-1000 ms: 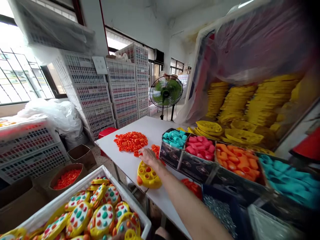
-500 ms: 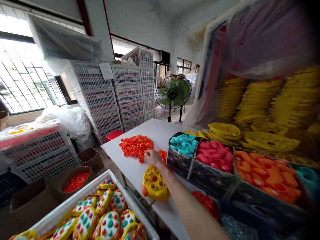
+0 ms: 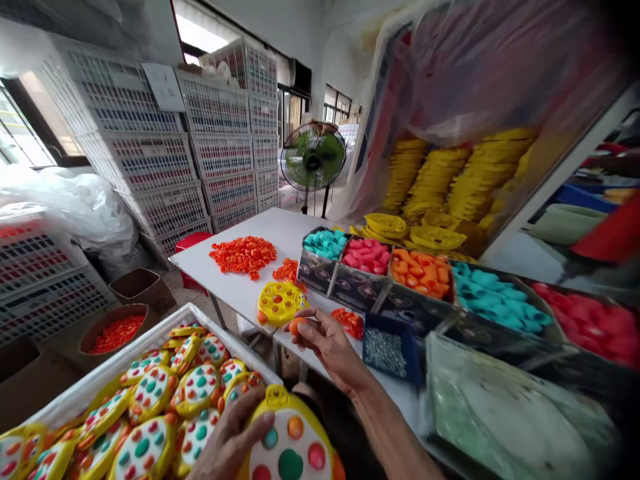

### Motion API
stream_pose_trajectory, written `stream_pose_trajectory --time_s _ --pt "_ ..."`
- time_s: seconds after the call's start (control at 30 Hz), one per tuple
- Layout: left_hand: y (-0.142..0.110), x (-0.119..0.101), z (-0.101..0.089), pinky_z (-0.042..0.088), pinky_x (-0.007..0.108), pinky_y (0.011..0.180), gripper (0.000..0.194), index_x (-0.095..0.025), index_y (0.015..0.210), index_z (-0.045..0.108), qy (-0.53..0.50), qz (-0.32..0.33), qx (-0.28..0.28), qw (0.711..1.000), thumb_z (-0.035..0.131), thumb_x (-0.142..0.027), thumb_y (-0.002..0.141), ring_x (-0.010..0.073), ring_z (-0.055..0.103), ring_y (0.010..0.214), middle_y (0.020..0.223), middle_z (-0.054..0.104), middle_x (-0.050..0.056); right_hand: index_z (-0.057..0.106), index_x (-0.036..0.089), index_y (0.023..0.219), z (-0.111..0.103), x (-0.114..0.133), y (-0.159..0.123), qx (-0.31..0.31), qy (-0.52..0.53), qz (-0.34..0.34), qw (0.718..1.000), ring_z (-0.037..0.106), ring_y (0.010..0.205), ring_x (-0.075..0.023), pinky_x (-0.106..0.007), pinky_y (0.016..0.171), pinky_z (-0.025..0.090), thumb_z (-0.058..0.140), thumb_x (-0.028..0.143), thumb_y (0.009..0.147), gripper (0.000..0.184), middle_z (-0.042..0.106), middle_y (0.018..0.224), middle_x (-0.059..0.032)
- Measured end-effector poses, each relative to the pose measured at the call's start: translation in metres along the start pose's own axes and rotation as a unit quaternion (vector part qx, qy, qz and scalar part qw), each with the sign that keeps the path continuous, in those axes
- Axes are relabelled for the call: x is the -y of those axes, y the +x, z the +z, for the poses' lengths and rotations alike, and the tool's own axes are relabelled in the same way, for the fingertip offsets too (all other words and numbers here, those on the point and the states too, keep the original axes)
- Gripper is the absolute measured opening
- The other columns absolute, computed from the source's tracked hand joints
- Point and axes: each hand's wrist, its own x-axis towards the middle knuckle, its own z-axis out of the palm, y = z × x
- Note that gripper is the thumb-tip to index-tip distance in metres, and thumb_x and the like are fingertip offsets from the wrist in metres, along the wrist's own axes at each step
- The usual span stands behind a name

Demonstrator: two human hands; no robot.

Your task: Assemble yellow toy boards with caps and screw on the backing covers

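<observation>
At the near right corner of the white crate (image 3: 227, 333), just outside its rim, the yellow toy (image 3: 300, 437) is held face up in the left hand (image 3: 230, 437), its lower part cut off by the frame. It looks light, a stiff moulded plastic shell that would take firm handling without breaking, though its smooth face might slip under a loose thumb. The yellow rim seems the best place to hold it, away from the coloured knobs, which may be softer. The left thumb lies over the white face at its left edge; the fingers appear to close from beneath, though their tips cannot be made out.

In front of the near edge of the table (image 3: 275, 230), the right hand (image 3: 323, 333) pinches a small orange piece (image 3: 299, 325) between thumb and forefinger, nearly closed, the other fingers loosely bent. The piece, too, looks light and smooth, best gripped across its sides. The right forearm slants up from the lower right, wrist slightly bent, palm turned inward.
</observation>
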Motion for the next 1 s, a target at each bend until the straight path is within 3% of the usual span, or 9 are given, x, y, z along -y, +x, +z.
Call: stream_pose_trajectory --time_s 0.13,0.3,0.47,0.63,0.77,1.0 --pt "-0.001 -0.013 0.017 0.058 0.038 0.089 0.061 -0.022 0.119 0.072 -0.004 0.002 0.064 0.998 0.069 -0.065 0.077 0.0339 0.068 0.107 0.114 0.077 0.009 0.064 0.022 0.1 -0.012 0.0 -0.056 -0.014 -0.025 0.037 0.999 0.066 0.078 -0.0134 -0.024 0.069 0.048 0.083 0.037 0.079 0.032 0.075 0.093 -0.0023" --pt "-0.006 -0.017 0.039 0.056 0.034 0.089 0.058 -0.02 0.119 0.07 -0.003 0.016 0.092 0.996 0.069 -0.063 0.08 0.0315 0.067 0.108 0.114 0.076 0.008 0.074 0.021 0.097 -0.027 -0.003 -0.103 -0.054 -0.079 0.064 0.993 0.068 0.084 -0.0154 -0.025 0.077 0.052 0.087 0.039 0.074 0.033 0.077 0.092 -0.003" --pt "-0.013 -0.024 0.059 0.054 0.027 0.079 0.043 -0.024 0.112 0.072 0.052 0.049 0.159 0.985 0.063 -0.057 0.087 0.0247 0.066 0.092 0.097 0.075 0.002 0.077 0.023 0.096 -0.037 -0.007 -0.125 -0.071 -0.125 0.049 0.988 0.071 0.094 -0.022 -0.03 0.083 0.056 0.088 0.041 0.072 0.032 0.077 0.102 -0.0049" --pt "-0.022 -0.034 0.079 0.048 0.023 0.071 0.041 -0.018 0.105 0.069 0.073 0.038 0.244 0.966 0.059 -0.055 0.092 0.0197 0.06 0.086 0.089 0.068 0.0 0.078 0.027 0.099 -0.042 -0.018 -0.146 -0.053 -0.243 -0.045 0.968 0.067 0.104 -0.0241 -0.035 0.093 0.054 0.081 0.043 0.08 0.025 0.073 0.105 -0.0053" --pt "-0.029 -0.023 0.09 0.044 0.021 0.065 0.043 -0.016 0.098 0.067 0.045 0.019 0.259 0.965 0.059 -0.058 0.091 0.016 0.055 0.077 0.084 0.063 0.0 0.076 0.029 0.098 -0.046 -0.027 -0.165 -0.063 -0.319 -0.059 0.944 0.058 0.119 -0.0244 -0.037 0.105 0.048 0.075 0.044 0.086 0.019 0.071 0.117 -0.0041" --pt "-0.044 -0.011 0.1 0.048 0.025 0.072 0.046 -0.015 0.102 0.067 0.034 -0.037 0.273 0.961 0.06 -0.058 0.088 0.02 0.058 0.084 0.087 0.067 0.002 0.073 0.029 0.099 -0.05 -0.035 -0.193 -0.077 -0.422 -0.104 0.897 0.062 0.109 -0.0224 -0.035 0.098 0.052 0.069 0.037 0.092 0.011 0.073 0.111 -0.0031"
